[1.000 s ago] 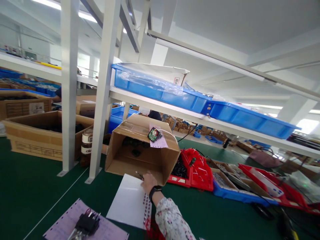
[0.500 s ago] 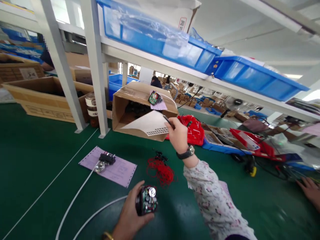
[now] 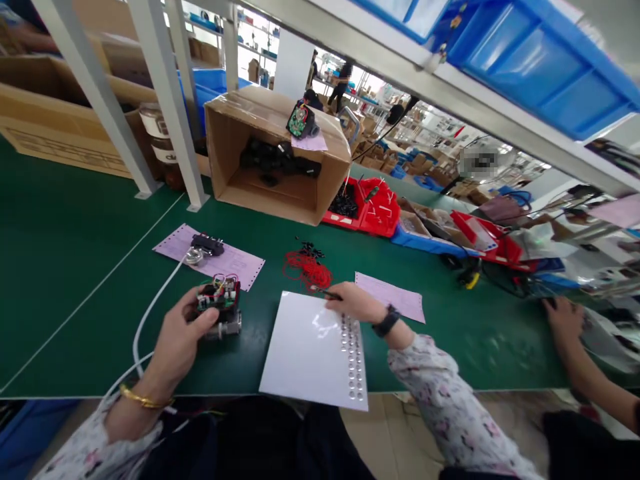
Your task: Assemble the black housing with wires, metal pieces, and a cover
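Note:
My left hand (image 3: 183, 327) is closed around a small electronic assembly (image 3: 220, 300) with a circuit board, red and yellow wires and a metal cylinder at its lower side. A white cable runs near that wrist. My right hand (image 3: 356, 303) pinches the top right edge of a white sheet (image 3: 305, 353) and also holds a thin dark tool (image 3: 327, 294), whose kind I cannot make out. Rows of small round clear pads (image 3: 354, 367) line the sheet's right side. Its lower end reaches past the table edge. Beyond it lie a red wire bundle (image 3: 310, 270) and small black parts (image 3: 310, 249).
An open cardboard box (image 3: 275, 193) holding black parts stands at the back, another assembly (image 3: 300, 120) on top. Pink papers (image 3: 390, 295) lie on the green table. Red bins (image 3: 377, 207) stand right of the box. A co-worker's hand (image 3: 565, 320) is at far right.
My right hand has brought the white sheet from in front of the box down to the table's front edge. My left hand has moved left with the assembly, and the view has tilted down.

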